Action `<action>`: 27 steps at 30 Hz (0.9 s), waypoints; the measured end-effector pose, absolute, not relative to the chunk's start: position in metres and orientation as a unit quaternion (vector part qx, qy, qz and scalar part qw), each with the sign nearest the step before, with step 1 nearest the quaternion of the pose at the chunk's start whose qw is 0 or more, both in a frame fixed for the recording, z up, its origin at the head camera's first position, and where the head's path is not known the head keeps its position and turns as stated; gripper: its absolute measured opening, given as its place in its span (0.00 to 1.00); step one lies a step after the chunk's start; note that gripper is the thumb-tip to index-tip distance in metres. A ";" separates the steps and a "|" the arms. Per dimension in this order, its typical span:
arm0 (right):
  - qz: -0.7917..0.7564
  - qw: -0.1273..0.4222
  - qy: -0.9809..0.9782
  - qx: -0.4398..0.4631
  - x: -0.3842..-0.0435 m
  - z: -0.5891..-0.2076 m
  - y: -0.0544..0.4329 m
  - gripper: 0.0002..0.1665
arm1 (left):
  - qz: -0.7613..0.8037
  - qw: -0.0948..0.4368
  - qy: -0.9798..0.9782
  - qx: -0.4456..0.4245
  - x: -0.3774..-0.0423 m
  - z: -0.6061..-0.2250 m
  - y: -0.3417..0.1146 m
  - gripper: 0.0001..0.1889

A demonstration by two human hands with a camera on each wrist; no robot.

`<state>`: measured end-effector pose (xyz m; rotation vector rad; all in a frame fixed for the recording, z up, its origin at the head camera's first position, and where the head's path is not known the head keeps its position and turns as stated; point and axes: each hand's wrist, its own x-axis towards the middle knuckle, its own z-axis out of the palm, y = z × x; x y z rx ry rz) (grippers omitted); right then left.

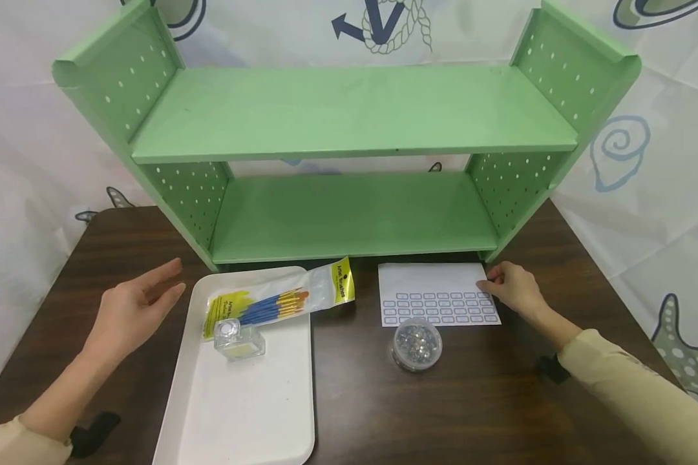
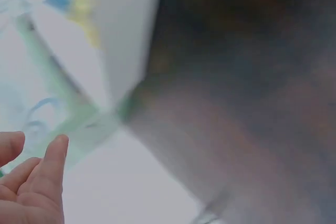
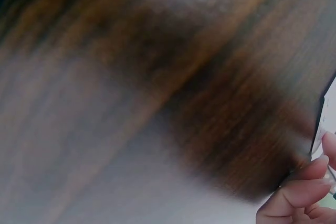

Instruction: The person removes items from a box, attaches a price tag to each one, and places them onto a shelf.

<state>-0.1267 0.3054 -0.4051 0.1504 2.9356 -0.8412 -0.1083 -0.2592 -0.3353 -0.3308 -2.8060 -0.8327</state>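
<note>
My right hand (image 1: 513,287) pinches the right edge of a white sheet (image 1: 427,282) printed with rows of small blue-bordered boxes. In the right wrist view, thumb and fingers (image 3: 300,195) meet at the sheet's edge. A round clear tub of silvery bits (image 1: 417,344) stands at the sheet's front edge. My left hand (image 1: 130,310) hovers left of a white tray (image 1: 250,413), fingers extended and holding nothing. On the tray lie a pack of blue-handled artist brushes (image 1: 273,305), its end past the tray's right rim, and a clear square glass bottle (image 1: 240,342).
A green two-tier metal shelf (image 1: 349,116) with perforated sides stands at the back of the dark wooden table (image 1: 372,413). A white cloth (image 1: 663,213) with sea motifs hangs behind and beside the table.
</note>
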 end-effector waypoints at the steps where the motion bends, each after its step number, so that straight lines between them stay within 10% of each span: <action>1: -0.275 0.043 0.959 0.050 -0.127 -0.404 0.305 0.19 | -0.287 0.105 -0.945 -0.114 -0.106 -0.328 -0.255 0.21; 6: -0.276 0.041 0.959 0.052 -0.126 -0.401 0.305 0.18 | -0.354 0.064 -0.922 -0.142 -0.095 -0.292 -0.213 0.21; 16: -0.286 0.048 0.955 0.059 -0.125 -0.403 0.304 0.18 | -0.570 -0.249 -0.767 -0.157 -0.087 -0.313 -0.091 0.27; 27: -0.289 0.054 0.954 0.062 -0.126 -0.405 0.303 0.18 | -0.573 -0.267 -0.772 -0.071 -0.105 -0.359 -0.017 0.28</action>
